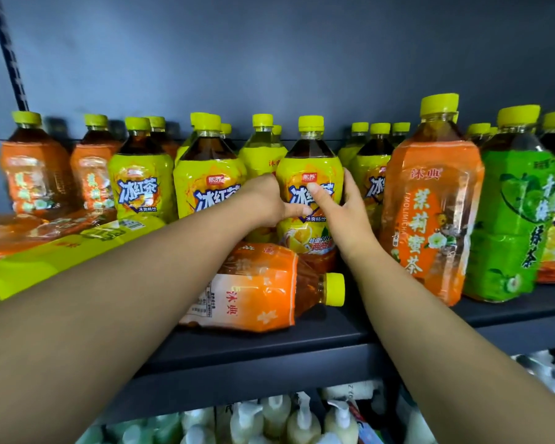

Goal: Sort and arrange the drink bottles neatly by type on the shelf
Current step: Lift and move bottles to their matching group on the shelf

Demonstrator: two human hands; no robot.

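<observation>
A yellow-labelled iced tea bottle [308, 155] stands upright at the middle of the dark shelf [302, 338]. My left hand [266, 200] grips its left side and my right hand [340, 203] grips its right side, thumbs across the label. In front of it an orange-labelled bottle [260, 286] lies on its side, cap pointing right. More yellow bottles [141, 177] stand to the left, with orange ones [32, 171] beyond them. To the right stand an orange jasmine tea bottle [430, 203] and a green tea bottle [513, 213].
Several bottles [77, 241] lie flat at the left end of the shelf, partly under my left arm. A grey back wall rises behind the rows. Below the shelf, pale pump bottles [276, 418] fill a lower level.
</observation>
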